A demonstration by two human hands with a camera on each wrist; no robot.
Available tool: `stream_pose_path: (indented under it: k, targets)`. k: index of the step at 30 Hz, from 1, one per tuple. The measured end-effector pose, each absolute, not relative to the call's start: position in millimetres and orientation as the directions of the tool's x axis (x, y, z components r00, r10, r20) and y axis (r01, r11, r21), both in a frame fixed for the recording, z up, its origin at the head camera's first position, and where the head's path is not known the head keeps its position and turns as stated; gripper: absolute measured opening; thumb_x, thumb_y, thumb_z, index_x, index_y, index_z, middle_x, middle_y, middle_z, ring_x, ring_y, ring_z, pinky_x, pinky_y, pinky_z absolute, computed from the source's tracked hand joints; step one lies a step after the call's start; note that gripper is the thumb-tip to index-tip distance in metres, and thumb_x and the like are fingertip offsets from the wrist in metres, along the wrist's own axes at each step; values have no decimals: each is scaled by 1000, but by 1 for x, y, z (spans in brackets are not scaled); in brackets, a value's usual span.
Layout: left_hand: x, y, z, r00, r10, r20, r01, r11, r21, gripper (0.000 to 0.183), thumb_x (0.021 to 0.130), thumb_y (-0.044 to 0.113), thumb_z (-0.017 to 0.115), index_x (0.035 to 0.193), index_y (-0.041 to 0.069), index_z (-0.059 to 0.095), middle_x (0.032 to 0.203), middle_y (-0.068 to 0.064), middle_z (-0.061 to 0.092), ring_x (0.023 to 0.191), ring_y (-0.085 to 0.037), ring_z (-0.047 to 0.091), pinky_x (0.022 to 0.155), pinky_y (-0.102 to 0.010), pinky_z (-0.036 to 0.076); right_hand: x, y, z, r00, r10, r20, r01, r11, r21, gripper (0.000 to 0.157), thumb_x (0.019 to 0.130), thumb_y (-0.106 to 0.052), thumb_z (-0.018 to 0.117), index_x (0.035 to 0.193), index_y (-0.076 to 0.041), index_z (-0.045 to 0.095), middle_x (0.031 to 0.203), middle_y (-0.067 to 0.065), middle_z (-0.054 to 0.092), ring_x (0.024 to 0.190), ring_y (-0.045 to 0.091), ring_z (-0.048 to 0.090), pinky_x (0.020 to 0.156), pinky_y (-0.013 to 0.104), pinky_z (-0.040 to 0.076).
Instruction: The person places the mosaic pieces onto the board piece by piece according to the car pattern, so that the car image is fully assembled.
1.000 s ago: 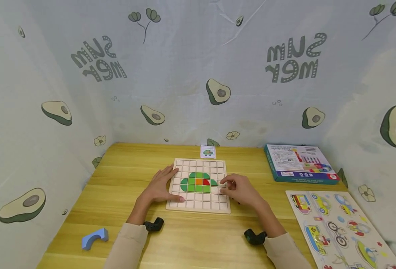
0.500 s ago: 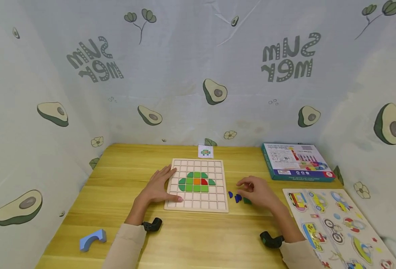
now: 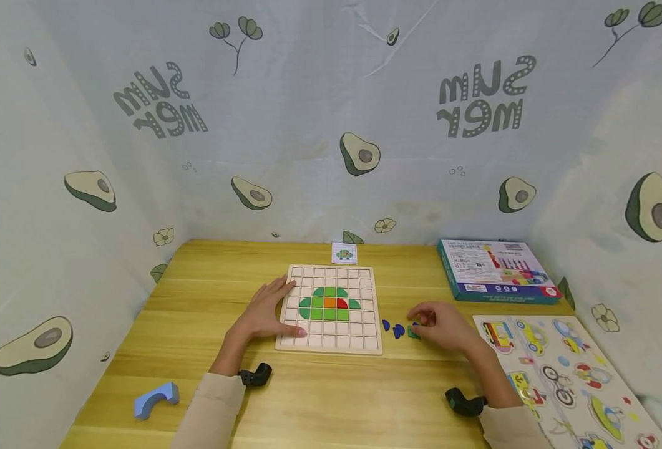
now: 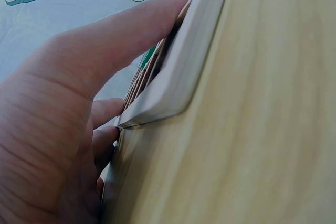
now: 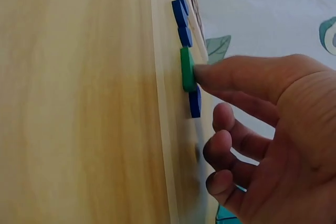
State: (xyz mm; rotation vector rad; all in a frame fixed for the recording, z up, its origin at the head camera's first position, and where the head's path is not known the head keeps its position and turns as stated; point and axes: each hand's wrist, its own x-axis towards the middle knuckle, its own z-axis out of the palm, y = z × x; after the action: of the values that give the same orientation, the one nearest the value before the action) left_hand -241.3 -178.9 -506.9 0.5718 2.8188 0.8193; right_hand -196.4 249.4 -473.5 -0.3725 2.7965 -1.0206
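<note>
My left hand rests on the left side of the wooden grid board, fingers along its edge and thumb on top. Green, orange and red tiles form a figure in the board's middle. Right of the board, my right hand is over a few loose pieces. Its thumb touches a green block, while the index fingertip stays apart from the thumb in the head view. Several blue half-round pieces lie beside the green block, one partly behind it in the right wrist view.
A small picture card lies behind the board. At right are a toy box and a vehicle picture puzzle board, its left edge close to my right forearm. A blue arch block sits front left.
My right hand has left the green tile at the figure's right end and moved right to the loose pieces, its thumb now on the green block. The left hand stays put.
</note>
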Motion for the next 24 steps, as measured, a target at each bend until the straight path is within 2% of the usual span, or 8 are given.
stream_pose_path:
  k: [8, 12, 19, 24]
  targets:
    - [-241, -178, -509, -916, 399, -40, 318, 783, 535, 122, 67, 68, 85, 164, 19, 30, 174, -8, 16, 161, -34, 14, 131, -57, 9, -208, 243, -482, -985, -171, -23, -119, 771, -625, 19, 95, -15, 73, 112, -7, 76, 93, 5, 62, 81, 17, 51, 70, 28, 43]
    - [-241, -177, -509, -917, 397, -42, 314, 783, 537, 122, 66, 69, 85, 164, 20, 30, 174, -7, 15, 161, -33, 13, 131, -56, 8, -210, 242, -482, -981, -191, 14, -159, 771, -617, 20, 97, -12, 69, 114, -5, 75, 94, 7, 62, 80, 18, 50, 70, 29, 42]
    - [-241, -178, -507, -918, 395, -44, 310, 781, 542, 122, 67, 67, 86, 164, 19, 30, 174, -8, 15, 161, -34, 13, 131, -56, 7, -211, 244, -484, -972, -233, -12, -176, 768, -616, 26, 94, -4, 64, 117, -9, 75, 96, 5, 60, 82, 18, 47, 70, 26, 39]
    - [-241, -179, -506, -918, 395, -39, 312, 779, 544, 122, 67, 67, 86, 164, 19, 30, 174, -8, 15, 161, -34, 13, 131, -57, 8, -212, 243, -483, -973, -233, -3, -180, 760, -625, 20, 95, -10, 68, 114, -7, 74, 93, 5, 58, 80, 18, 47, 69, 27, 40]
